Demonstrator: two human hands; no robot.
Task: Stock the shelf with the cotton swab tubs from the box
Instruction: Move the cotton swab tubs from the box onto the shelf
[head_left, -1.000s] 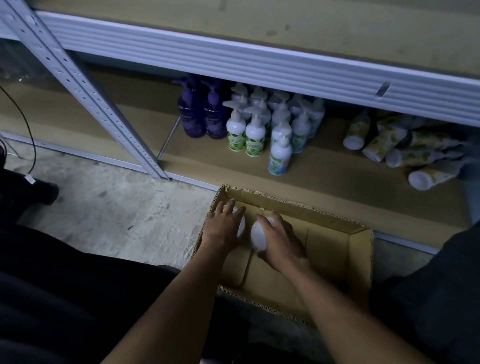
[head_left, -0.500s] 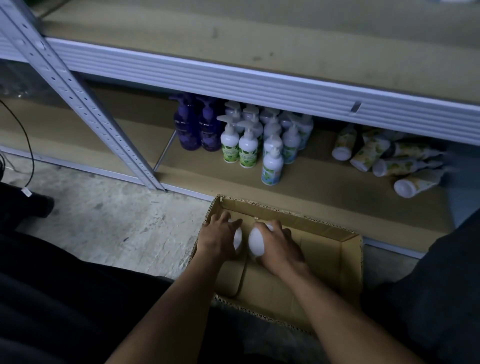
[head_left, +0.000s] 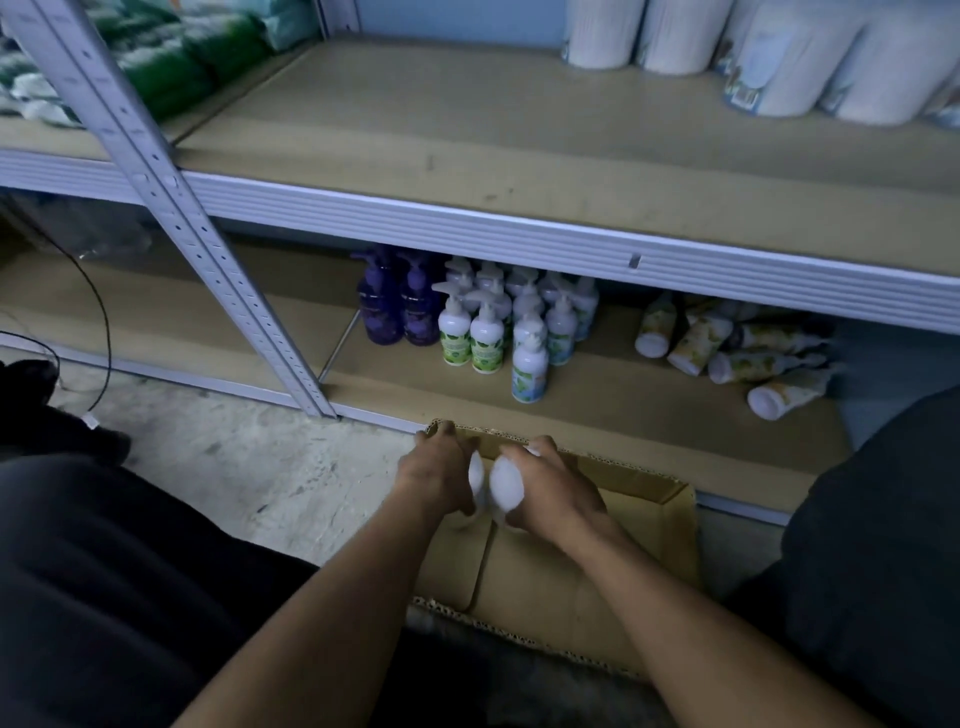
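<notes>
An open cardboard box (head_left: 670, 525) sits on the floor against the bottom shelf. Over its far left corner my left hand (head_left: 434, 475) is closed around a white cotton swab tub (head_left: 475, 475), mostly hidden by my fingers. Beside it my right hand (head_left: 553, 491) grips a second white cotton swab tub (head_left: 506, 483), whose round white end faces me. The two tubs almost touch, raised a little above the box bottom. The middle shelf (head_left: 467, 124) above is a broad tan board, bare across its front and centre.
Purple and white pump bottles (head_left: 485, 332) stand on the bottom shelf; tubes (head_left: 727, 353) lie toppled at its right. White rolls (head_left: 779, 47) stand at the back right of the middle shelf, green packs (head_left: 171, 57) at its left. A grey upright post (head_left: 171, 208) runs diagonally at left.
Both hands have lifted slightly with the tubs, out of the box corner. My head has tilted up, so the middle shelf and the goods on it have come into view.
</notes>
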